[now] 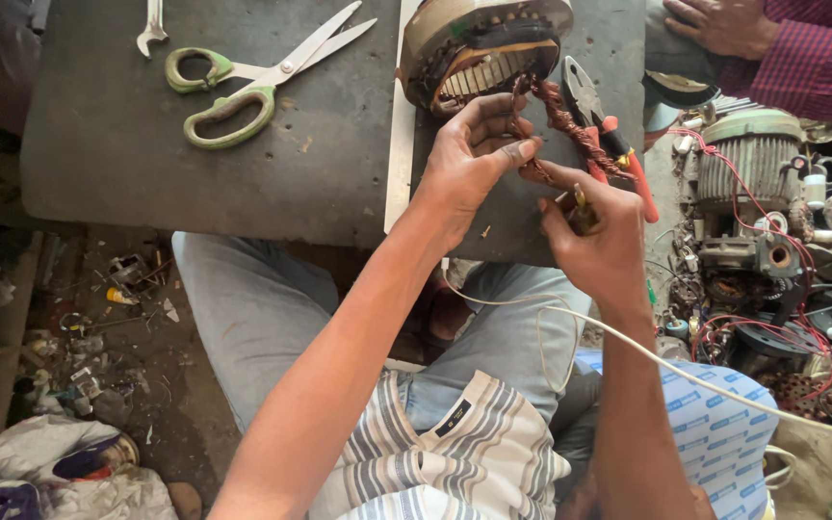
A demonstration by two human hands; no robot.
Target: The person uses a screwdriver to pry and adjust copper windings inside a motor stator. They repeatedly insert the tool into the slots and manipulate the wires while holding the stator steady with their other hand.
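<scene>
Pinching a twisted bundle of reddish copper winding wire (560,120), the left hand (474,159) closes on its near end, at the right of the dark bench (108,144). The bundle runs from a round metal motor stator (479,48) at the far edge. The right hand (599,236) grips a small yellow-tipped tool (582,204). The wire looks stiff yet bendable, its coating easily scratched; holding close to the twist seems safest. Red-handled pliers (613,144) lie just beside.

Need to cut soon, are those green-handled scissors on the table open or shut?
Open: the scissors lie flat on the dark table, blades slightly parted at the tips, handle loops spread apart.
</scene>
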